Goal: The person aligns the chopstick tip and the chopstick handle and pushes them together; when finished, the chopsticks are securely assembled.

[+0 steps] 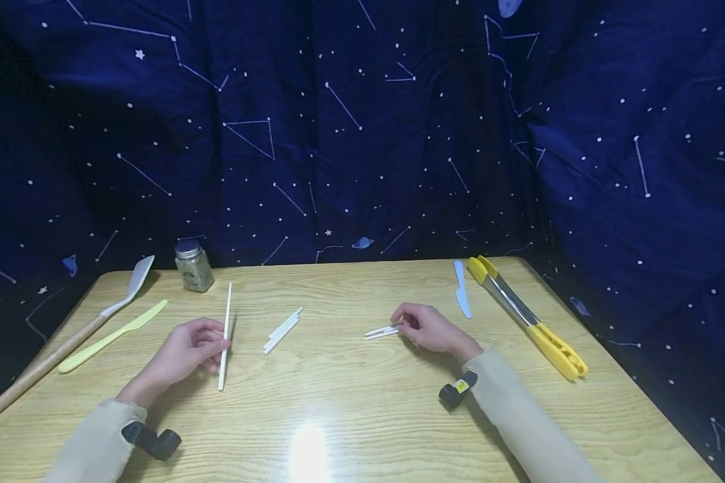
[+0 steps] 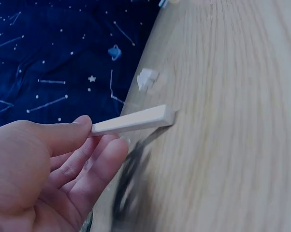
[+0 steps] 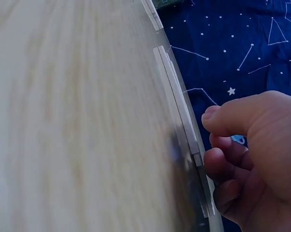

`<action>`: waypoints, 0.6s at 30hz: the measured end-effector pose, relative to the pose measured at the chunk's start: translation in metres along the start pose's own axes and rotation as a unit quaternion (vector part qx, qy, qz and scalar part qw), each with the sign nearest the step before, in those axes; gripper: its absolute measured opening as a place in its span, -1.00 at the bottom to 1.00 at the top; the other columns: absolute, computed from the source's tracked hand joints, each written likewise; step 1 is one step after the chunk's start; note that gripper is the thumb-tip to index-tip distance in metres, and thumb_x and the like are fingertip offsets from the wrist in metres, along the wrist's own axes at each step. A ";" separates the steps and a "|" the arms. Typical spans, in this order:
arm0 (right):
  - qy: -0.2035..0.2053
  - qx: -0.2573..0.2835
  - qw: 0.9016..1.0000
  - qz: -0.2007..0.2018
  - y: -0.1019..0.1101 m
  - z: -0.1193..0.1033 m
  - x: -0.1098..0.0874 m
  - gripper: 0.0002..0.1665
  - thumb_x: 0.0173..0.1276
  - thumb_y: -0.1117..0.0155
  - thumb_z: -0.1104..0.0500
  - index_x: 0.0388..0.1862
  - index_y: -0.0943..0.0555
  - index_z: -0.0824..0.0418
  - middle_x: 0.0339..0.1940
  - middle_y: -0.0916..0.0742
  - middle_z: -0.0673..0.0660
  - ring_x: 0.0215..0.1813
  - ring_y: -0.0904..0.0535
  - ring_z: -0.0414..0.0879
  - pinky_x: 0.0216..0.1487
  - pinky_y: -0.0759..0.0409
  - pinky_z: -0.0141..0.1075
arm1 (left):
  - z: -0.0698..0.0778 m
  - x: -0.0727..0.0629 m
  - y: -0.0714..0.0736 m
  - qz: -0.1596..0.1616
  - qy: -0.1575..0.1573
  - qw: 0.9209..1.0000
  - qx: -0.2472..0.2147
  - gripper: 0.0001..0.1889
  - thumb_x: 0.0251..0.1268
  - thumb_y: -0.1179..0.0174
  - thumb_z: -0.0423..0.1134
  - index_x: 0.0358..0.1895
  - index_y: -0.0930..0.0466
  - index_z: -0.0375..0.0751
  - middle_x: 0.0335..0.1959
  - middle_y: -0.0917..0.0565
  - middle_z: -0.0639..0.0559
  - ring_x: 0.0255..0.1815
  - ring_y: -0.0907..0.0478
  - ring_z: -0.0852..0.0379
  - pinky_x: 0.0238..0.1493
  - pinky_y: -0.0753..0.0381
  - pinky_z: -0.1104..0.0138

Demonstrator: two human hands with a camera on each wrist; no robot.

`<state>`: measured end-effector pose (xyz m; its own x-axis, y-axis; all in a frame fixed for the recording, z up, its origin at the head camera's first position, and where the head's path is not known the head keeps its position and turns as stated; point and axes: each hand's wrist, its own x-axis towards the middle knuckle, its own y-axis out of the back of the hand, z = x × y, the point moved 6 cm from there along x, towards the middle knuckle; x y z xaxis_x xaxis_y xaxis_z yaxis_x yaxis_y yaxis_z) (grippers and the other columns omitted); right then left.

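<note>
My left hand pinches a long white square-ended stick between thumb and fingers. In the left wrist view the stick points away from the fingertips, its shadow on the wood. My right hand is low over the table at the right end of several thin white sticks. In the right wrist view its thumb and loosely curled fingers stand apart beside the sticks, with nothing visible between them. Another small group of white sticks lies slanted on the table between the hands.
At left lie a wooden-handled spatula and a pale yellow knife. A dark-lidded glass jar stands behind them. To the right are a light blue knife and yellow-tipped tongs. A starry dark blue cloth hangs behind the table.
</note>
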<state>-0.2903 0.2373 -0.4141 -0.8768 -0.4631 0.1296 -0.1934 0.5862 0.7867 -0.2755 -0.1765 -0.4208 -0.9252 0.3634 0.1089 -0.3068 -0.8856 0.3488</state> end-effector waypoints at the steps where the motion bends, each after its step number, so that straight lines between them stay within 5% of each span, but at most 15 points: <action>1: 0.001 -0.001 1.000 0.002 -0.001 0.000 0.001 -0.85 0.32 -0.20 0.31 -0.14 -0.59 0.23 -0.52 -0.50 -0.05 -0.48 -0.36 -0.27 -0.41 -0.39 -0.42 | -0.001 0.000 0.002 0.002 -0.004 1.000 0.005 -0.61 0.26 -0.17 -0.50 0.05 -0.30 -0.70 -0.32 -0.64 -0.34 -0.51 -0.60 0.24 -0.50 -0.68 0.25; 11: 0.012 -0.012 1.000 0.015 -0.004 -0.002 0.011 -0.85 0.29 -0.21 0.31 -0.17 -0.60 0.21 -0.53 -0.51 -0.04 -0.47 -0.36 -0.26 -0.39 -0.38 -0.41 | -0.015 -0.008 0.019 0.039 -0.023 0.997 0.065 -0.62 0.27 -0.13 -0.53 0.14 -0.36 -0.53 -0.38 -0.64 -0.25 -0.56 -0.53 0.25 -0.60 -0.61 0.31; 18: 0.016 -0.035 0.999 0.026 -0.003 -0.002 0.009 -0.85 0.27 -0.24 0.30 -0.18 -0.63 0.18 -0.42 -0.49 0.00 -0.40 -0.36 -0.23 -0.34 -0.39 -0.39 | -0.008 -0.010 0.022 0.073 -0.035 0.979 0.187 -0.73 0.24 -0.20 -0.48 0.00 -0.51 -0.48 -0.44 -0.66 -0.13 -0.63 -0.47 0.34 -0.65 -0.51 0.38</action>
<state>-0.2971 0.2299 -0.4142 -0.8699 -0.4550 0.1902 -0.1154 0.5628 0.8185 -0.2748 -0.2022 -0.4220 -0.9319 0.2707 0.2414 -0.0566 -0.7660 0.6404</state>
